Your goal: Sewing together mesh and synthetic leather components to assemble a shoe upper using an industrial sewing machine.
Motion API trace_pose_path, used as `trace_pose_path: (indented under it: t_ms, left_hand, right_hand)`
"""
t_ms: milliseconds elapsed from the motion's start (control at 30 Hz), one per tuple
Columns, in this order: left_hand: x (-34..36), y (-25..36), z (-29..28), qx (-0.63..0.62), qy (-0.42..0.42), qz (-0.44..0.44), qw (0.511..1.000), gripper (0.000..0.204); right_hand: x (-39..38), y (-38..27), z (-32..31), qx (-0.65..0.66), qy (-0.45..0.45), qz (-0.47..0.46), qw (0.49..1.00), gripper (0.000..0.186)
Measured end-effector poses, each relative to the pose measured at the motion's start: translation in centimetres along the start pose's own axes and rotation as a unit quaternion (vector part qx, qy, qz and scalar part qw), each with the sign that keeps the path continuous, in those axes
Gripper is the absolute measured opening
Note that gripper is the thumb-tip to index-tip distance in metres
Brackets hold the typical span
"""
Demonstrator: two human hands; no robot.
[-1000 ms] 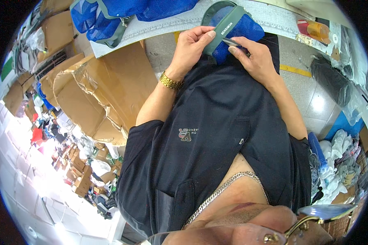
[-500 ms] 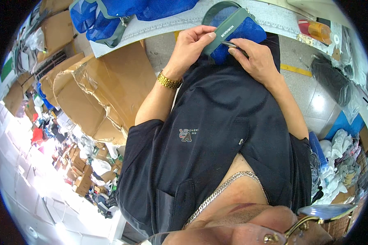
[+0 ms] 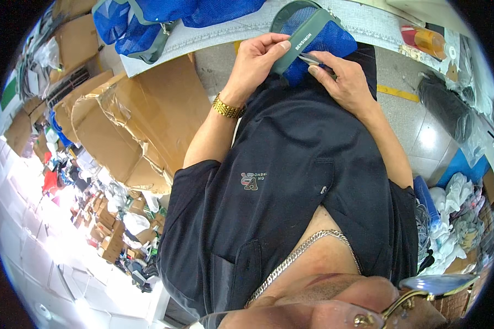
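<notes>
A blue mesh bag (image 3: 340,41) with a grey-green band (image 3: 302,44) along its opening hangs at the table's near edge, partly over my lap. My left hand (image 3: 260,57) is closed, pinching the band's left edge between thumb and fingers. In my closed right hand (image 3: 340,79) are dark-handled thread snips (image 3: 311,58), their slim metal tip against the band's lower right edge. The fingers hide most of the handle. A small metal clasp shows at the bag's upper right corner.
More blue mesh bags (image 3: 197,13) with green trim lie on the white table (image 3: 225,33) at the far left. A big open cardboard box (image 3: 170,109) stands left of my body. A bottle of amber liquid (image 3: 425,42) lies at the far right, above dark plastic-wrapped goods (image 3: 444,104).
The bag and band have shifted very slightly left and up in the picture. The snips' tip has moved slightly along the band's edge; both hands keep their grip.
</notes>
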State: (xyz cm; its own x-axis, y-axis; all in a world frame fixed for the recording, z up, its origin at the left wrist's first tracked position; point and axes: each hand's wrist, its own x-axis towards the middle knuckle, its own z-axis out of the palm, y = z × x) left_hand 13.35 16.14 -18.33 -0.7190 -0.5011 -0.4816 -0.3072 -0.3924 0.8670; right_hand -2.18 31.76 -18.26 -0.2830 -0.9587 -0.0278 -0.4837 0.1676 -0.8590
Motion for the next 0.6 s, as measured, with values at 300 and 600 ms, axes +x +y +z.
trace_pose_path:
  t_ms: [300,600]
  left_hand:
    - [-0.07,-0.05,0.05,0.002,-0.001,0.008,1.000,0.025]
    - [-0.19,0.14,0.26,0.022,0.003,0.013,1.000,0.025]
  right_hand:
    - [0.11,-0.44,-0.37,0.000,-0.028,0.007,1.000,0.027]
    - [0.09,-0.01,-0.13,-0.029,-0.020,-0.001,0.999,0.026]
